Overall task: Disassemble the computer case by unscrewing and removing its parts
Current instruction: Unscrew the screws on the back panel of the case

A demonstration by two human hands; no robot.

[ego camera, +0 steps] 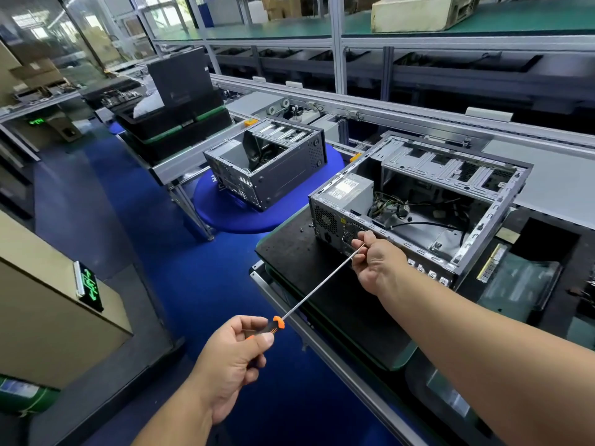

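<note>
Computer case (418, 201): open grey metal, on black mat (289, 249)
Left hand (231, 355): grips screwdriver (309, 294) handle
Right hand (376, 262): pinches thin shaft at case's rear
Nearby: second case (267, 165), blue stool (225, 214)

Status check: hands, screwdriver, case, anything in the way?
Left hand grips screwdriver handle. Right hand pinches the shaft near the tip, at the open case's rear panel. Loose cables inside; nothing blocking the tool.
</note>
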